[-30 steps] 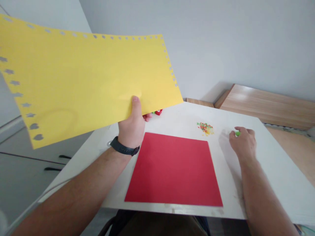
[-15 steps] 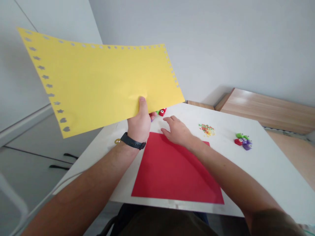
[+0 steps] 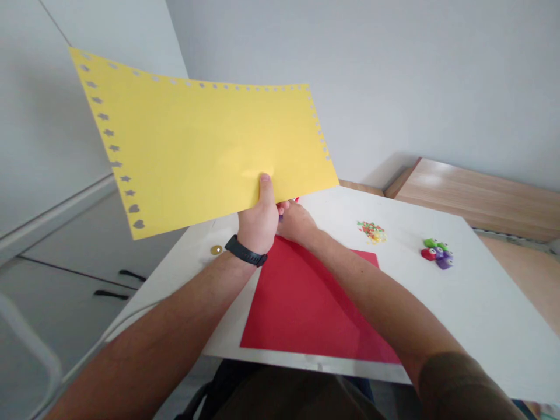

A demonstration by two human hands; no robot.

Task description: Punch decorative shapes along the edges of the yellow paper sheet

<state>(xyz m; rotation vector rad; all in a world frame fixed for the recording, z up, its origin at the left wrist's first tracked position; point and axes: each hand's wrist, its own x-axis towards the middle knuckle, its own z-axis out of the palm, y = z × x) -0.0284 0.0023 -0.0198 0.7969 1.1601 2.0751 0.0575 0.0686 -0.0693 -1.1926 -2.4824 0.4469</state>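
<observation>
A white table (image 3: 459,315) stands by a pale wall (image 3: 385,76), with grey cabinets (image 3: 70,274) to its left, and bears a red sheet (image 3: 301,303), a heap of colourful bits (image 3: 371,231) and a small multicoloured cluster (image 3: 437,254). The left hand (image 3: 257,224) pinches a punched-edged yellow sheet (image 3: 192,151) above the table's far left. Half a second ago the right hand (image 3: 298,223) was spread and apart; now it meets the left, its fingers hidden, so I cannot tell its grip.

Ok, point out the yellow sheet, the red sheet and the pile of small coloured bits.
Yellow sheet (image 3: 196,146): head view, its plain middle, inside the punched edges.
Red sheet (image 3: 301,303): head view, middle of its uncovered part.
Pile (image 3: 371,231): head view, its centre.
</observation>
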